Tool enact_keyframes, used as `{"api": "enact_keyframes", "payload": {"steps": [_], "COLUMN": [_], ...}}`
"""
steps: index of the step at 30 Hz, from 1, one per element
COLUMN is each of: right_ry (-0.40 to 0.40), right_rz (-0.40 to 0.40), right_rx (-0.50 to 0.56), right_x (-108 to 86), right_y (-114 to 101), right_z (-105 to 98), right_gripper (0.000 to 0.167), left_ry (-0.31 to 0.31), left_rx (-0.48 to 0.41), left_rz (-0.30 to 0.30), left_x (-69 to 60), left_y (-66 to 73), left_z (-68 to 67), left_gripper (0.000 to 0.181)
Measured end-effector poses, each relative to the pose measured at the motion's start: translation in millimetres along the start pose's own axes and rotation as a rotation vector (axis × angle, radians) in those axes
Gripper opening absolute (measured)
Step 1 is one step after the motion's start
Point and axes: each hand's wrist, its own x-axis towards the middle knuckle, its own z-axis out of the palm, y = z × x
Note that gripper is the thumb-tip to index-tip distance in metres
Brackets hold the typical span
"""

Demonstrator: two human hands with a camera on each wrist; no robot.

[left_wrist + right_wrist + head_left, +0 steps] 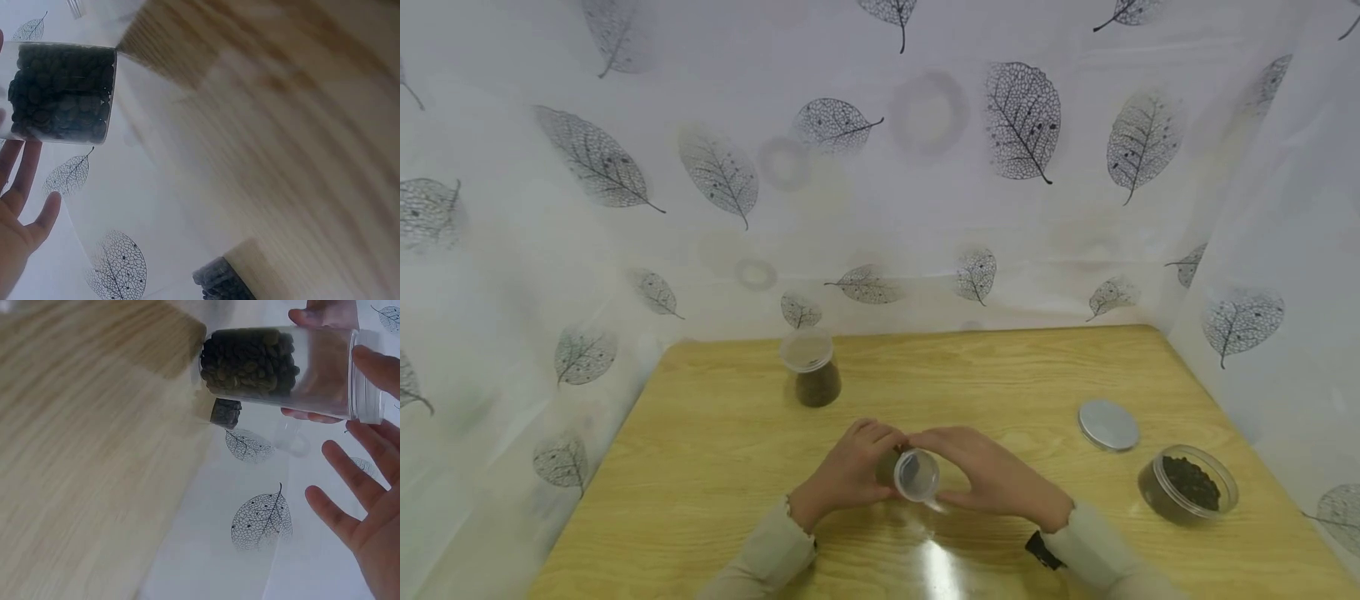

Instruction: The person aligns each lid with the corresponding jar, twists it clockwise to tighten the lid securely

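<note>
In the head view a clear jar [917,475] stands over the table between both hands. Dark seeds fill part of this jar [250,365] in the right wrist view, and its clear lid [367,384] is on it. My left hand [850,471] grips the jar's body from the left; its fingers [322,314] show behind the jar. My right hand [1003,482] has thumb and forefinger against opposite sides of the lid, with the other fingers spread. The seeds in the jar [62,94] also show in the left wrist view, beside my left hand [22,228].
Behind the hands, to the left, stands a jar with dark contents [817,383] and a clear lid-like disc [807,350] at its top. To the right lie a silver lid [1108,425] and an uncapped round tub of dark pieces [1187,485]. A leaf-patterned sheet surrounds the wooden table [715,433].
</note>
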Motion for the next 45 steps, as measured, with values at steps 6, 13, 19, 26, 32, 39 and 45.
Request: {"api": "enact_keyframes", "payload": {"steps": [6, 13, 19, 26, 32, 39, 45], "right_ry": [0.012, 0.106, 0.235, 0.32, 0.255, 0.098, 0.072], "right_rz": [-0.017, 0.084, 0.183, 0.288, 0.287, 0.137, 0.102], "right_rx": [-0.048, -0.043, -0.047, -0.072, -0.07, 0.069, 0.076], "right_x": [1.1, -3.3, -9.5, -14.2, -13.3, -6.0, -7.1], "right_y": [1.6, -8.3, -19.9, -31.2, -30.6, -17.2, -14.7], "right_z": [0.4, 7.6, 20.9, 32.9, 25.9, 9.4, 6.8], "right_gripper": [0.067, 0.063, 0.063, 0.067, 0.078, 0.08, 0.074], "left_ry": [0.001, 0.004, 0.014, 0.013, 0.019, 0.006, -0.011], "left_rx": [-0.013, -0.004, 0.009, 0.026, 0.03, 0.021, 0.01], "left_rz": [0.009, -0.004, 0.006, 0.01, 0.011, 0.007, -0.005], "left_x": [0.5, 0.0, -0.4, -0.2, 0.9, 0.6, 0.0], "left_y": [-1.0, -0.4, -0.5, -0.8, -0.1, 0.3, 0.7], "left_z": [1.6, 2.3, 2.7, 3.1, 2.3, 1.2, 0.9], "left_gripper": [0.062, 0.066, 0.067, 0.066, 0.066, 0.065, 0.064]}}
